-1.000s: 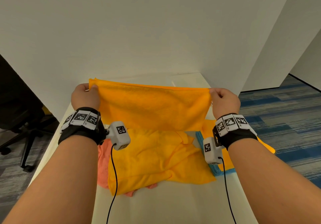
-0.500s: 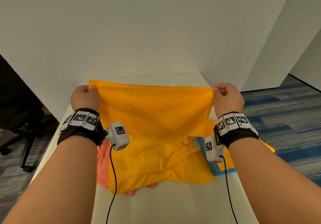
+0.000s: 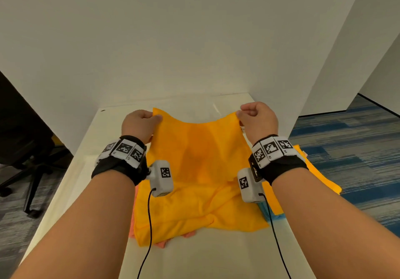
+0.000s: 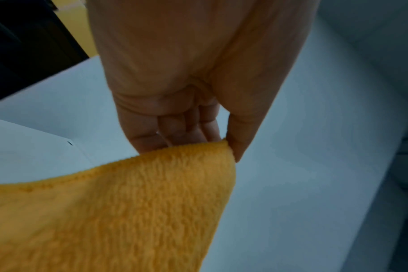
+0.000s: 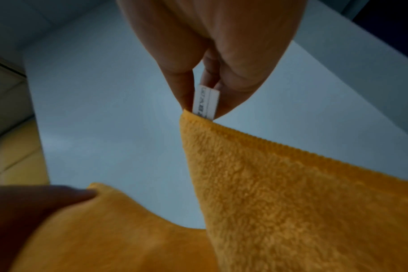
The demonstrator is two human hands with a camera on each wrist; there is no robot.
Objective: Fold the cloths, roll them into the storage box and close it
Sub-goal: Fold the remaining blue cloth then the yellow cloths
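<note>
A white table [image 3: 91, 170] carries a heap of cloths [image 3: 194, 209] in orange, pink and blue. Above the heap hangs an orange cloth [image 3: 201, 148], its top edge sagging between two hands. The left hand [image 3: 138, 125] pinches one upper corner; the right hand [image 3: 257, 118] pinches the other, beside a white tag [image 5: 205, 101].

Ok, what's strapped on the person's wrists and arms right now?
Bare forearms, no sleeves. Each wrist wears a black strap topped with white blocks printed with black square markers. A white camera box with its own marker hangs inside each wrist, trailing a thin black cable.
</note>
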